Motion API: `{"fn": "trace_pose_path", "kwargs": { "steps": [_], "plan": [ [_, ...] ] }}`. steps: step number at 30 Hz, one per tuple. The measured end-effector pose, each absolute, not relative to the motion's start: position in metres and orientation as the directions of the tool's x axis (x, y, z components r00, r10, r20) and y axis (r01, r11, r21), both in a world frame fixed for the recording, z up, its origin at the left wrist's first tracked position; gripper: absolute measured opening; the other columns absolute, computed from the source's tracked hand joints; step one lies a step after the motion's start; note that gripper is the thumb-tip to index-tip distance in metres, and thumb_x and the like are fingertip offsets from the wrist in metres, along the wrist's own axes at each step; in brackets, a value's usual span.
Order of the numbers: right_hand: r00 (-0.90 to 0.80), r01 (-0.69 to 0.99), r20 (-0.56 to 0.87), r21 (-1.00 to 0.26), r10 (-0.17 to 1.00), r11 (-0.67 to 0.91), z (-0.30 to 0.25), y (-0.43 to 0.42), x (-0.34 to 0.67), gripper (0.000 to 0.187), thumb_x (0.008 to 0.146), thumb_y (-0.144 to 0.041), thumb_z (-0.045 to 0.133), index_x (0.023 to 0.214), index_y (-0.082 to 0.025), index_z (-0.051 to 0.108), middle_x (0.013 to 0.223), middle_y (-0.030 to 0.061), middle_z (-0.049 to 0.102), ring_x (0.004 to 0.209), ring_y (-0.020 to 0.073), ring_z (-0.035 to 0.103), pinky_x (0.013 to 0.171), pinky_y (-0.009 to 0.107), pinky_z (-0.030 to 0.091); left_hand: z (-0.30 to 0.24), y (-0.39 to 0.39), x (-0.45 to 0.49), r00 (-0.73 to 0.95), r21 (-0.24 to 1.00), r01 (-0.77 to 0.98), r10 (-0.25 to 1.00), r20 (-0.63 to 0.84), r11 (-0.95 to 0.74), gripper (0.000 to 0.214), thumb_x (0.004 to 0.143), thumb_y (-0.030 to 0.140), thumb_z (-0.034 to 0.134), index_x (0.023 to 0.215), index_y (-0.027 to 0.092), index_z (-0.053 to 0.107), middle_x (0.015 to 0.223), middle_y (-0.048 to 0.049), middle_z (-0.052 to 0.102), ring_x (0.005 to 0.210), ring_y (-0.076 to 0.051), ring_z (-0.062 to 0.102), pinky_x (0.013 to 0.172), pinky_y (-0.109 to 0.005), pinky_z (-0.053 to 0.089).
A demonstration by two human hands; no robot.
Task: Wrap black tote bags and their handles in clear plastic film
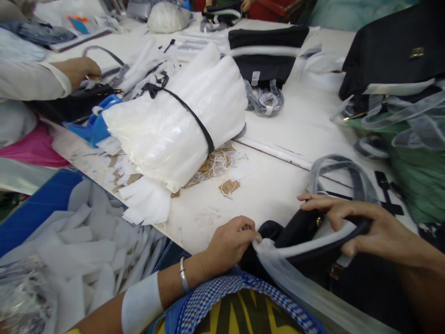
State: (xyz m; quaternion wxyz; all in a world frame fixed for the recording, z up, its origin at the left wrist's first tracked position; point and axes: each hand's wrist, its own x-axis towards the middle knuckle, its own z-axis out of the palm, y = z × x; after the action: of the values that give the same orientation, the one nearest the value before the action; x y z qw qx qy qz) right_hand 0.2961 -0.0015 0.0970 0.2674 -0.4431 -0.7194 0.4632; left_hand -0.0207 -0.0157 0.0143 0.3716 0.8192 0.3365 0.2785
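Note:
A black handbag (368, 287) lies at the table's front edge, close against my body. White padding (316, 242) runs along its opening edge. My right hand (365, 222) grips that edge, its thumb below and its fingers spread over the top. At the bag's left corner, my left hand (232, 241) is closed in a pinch at the upper end of a translucent wrapped strap (299, 278). The strap trails down to the lower right across the bag. A curved handle in clear wrap (347, 162) rises behind my right hand.
A large white bundle tied with black cord (184, 120) lies mid-table, with brown tags (229, 187) beside it. Other black bags (267, 51) stand behind and at right (392, 51). A blue bin (45, 204) holds white pieces. A co-worker's hand (78, 72) works at left.

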Motion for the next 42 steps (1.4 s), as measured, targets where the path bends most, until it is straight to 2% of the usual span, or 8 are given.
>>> {"fn": "trace_pose_path", "kwargs": {
  "steps": [4, 7, 10, 21, 25, 31, 36, 42],
  "plan": [
    [-0.485, 0.311, 0.026, -0.929, 0.874, 0.200, 0.094, -0.004, 0.298, 0.033, 0.065, -0.051, 0.085, 0.078, -0.028, 0.065, 0.108, 0.0046, 0.074, 0.130, 0.0362, 0.050, 0.112, 0.057, 0.036, 0.020, -0.020, -0.007, 0.536, 0.994, 0.111, 0.841, -0.068, 0.010, 0.019, 0.085, 0.012, 0.057, 0.098, 0.020, 0.066, 0.105, -0.0063, 0.063, 0.099, -0.018, 0.062, 0.088, -0.030, 0.050],
    [-0.486, 0.304, 0.002, -0.937, 0.874, 0.172, 0.088, -0.001, 0.291, 0.034, 0.066, -0.050, 0.085, 0.080, -0.027, 0.064, 0.111, 0.0052, 0.073, 0.131, 0.0362, 0.049, 0.111, 0.057, 0.037, 0.028, -0.018, -0.005, 0.625, 0.846, -0.071, 0.685, -0.375, 0.528, 0.027, 0.082, 0.029, 0.068, 0.105, 0.017, 0.061, 0.100, -0.0071, 0.065, 0.091, -0.018, 0.064, 0.082, -0.030, 0.051],
    [-0.437, 0.379, -0.051, -0.916, 0.898, 0.132, 0.083, 0.005, 0.277, 0.033, 0.072, -0.047, 0.081, 0.092, -0.027, 0.064, 0.126, 0.0072, 0.067, 0.129, 0.0354, 0.051, 0.110, 0.057, 0.037, 0.035, -0.010, -0.010, 0.704, 0.744, 0.002, 0.527, -0.476, 0.669, 0.035, 0.085, 0.044, 0.065, 0.102, 0.014, 0.065, 0.097, -0.0063, 0.065, 0.089, -0.017, 0.062, 0.083, -0.029, 0.048],
    [-0.483, 0.350, 0.102, -0.888, 0.870, 0.298, 0.101, -0.015, 0.277, 0.026, 0.068, -0.039, 0.086, 0.082, -0.031, 0.066, 0.092, 0.0021, 0.073, 0.097, 0.0291, 0.066, 0.092, 0.043, 0.054, 0.029, 0.006, -0.003, 0.713, 0.825, 0.487, 0.676, -0.186, -0.287, 0.025, 0.092, 0.042, 0.058, 0.093, 0.021, 0.071, 0.086, -0.0019, 0.069, 0.079, -0.016, 0.061, 0.070, -0.024, 0.043],
    [-0.288, 0.525, 0.016, -0.834, 0.957, 0.172, 0.064, 0.001, 0.265, 0.034, 0.079, -0.045, 0.074, 0.107, -0.028, 0.062, 0.111, 0.0069, 0.070, 0.107, 0.0309, 0.065, 0.099, 0.048, 0.050, 0.017, 0.019, 0.005, 0.691, 0.860, 0.457, 0.698, -0.185, -0.225, 0.028, 0.083, 0.027, 0.071, 0.109, 0.020, 0.064, 0.083, 0.0007, 0.069, 0.075, -0.014, 0.062, 0.067, -0.023, 0.047],
    [-0.280, 0.690, -0.025, -0.700, 0.960, 0.183, 0.013, 0.020, 0.247, 0.068, 0.092, -0.047, 0.056, 0.151, -0.027, 0.028, 0.138, 0.0096, 0.057, 0.131, 0.0288, 0.050, 0.112, 0.052, 0.038, 0.024, 0.023, -0.005, 0.637, 0.877, 0.429, 0.761, -0.123, -0.217, 0.024, 0.098, 0.021, 0.044, 0.105, 0.019, 0.067, 0.088, -0.0014, 0.073, 0.077, -0.014, 0.068, 0.074, -0.025, 0.054],
    [-0.294, 0.735, 0.133, -0.601, 0.946, 0.313, 0.045, 0.009, 0.246, 0.058, 0.096, -0.041, 0.051, 0.150, -0.024, 0.035, 0.155, 0.0107, 0.036, 0.143, 0.0246, 0.034, 0.117, 0.047, 0.031, 0.052, 0.007, 0.002, 0.718, 0.686, 0.301, 0.631, 0.293, -0.662, 0.037, 0.098, 0.028, 0.048, 0.134, 0.021, 0.053, 0.143, -0.0075, 0.054, 0.136, -0.022, 0.044, 0.115, -0.042, 0.037],
    [-0.108, 0.896, 0.213, -0.402, 0.971, 0.188, 0.112, -0.079, 0.277, 0.042, 0.098, -0.039, 0.048, 0.137, -0.026, 0.055, 0.144, 0.0065, 0.053, 0.140, 0.0263, 0.039, 0.117, 0.050, 0.033, 0.035, -0.007, 0.016, 0.840, 0.442, 0.307, 0.459, 0.291, -0.843, 0.039, 0.100, 0.022, 0.041, 0.137, 0.018, 0.052, 0.152, -0.0089, 0.043, 0.146, -0.024, 0.030, 0.117, -0.047, 0.037]
  ]
}}
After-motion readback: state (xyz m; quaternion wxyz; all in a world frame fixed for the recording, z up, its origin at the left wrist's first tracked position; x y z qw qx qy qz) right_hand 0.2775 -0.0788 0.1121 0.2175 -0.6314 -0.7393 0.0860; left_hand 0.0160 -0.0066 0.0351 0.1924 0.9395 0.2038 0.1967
